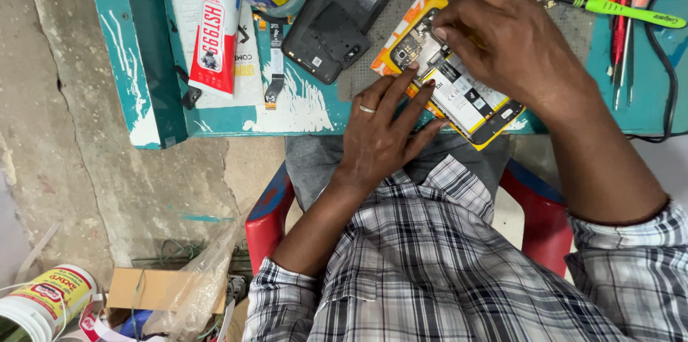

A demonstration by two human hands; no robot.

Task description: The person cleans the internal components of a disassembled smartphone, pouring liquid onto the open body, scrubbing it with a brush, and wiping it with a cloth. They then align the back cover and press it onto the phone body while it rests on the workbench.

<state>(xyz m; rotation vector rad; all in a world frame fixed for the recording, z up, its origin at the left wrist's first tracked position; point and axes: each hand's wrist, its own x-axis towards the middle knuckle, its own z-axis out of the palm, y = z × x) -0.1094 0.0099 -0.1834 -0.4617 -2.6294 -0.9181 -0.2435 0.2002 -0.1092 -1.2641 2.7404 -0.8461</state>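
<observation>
An opened phone, its back removed so that the circuit board and battery are exposed, is laid at the near edge of a teal counter on an orange and yellow card. The phone is steadied by the left hand, whose fingers are spread flat against its near side; a ring is worn on one finger. The upper end of the phone is covered by the right hand, fingertips pressed onto the board. A black back cover is placed just beside the phone, a red and white tube further left, and a green-handled screwdriver and red tools to the right.
</observation>
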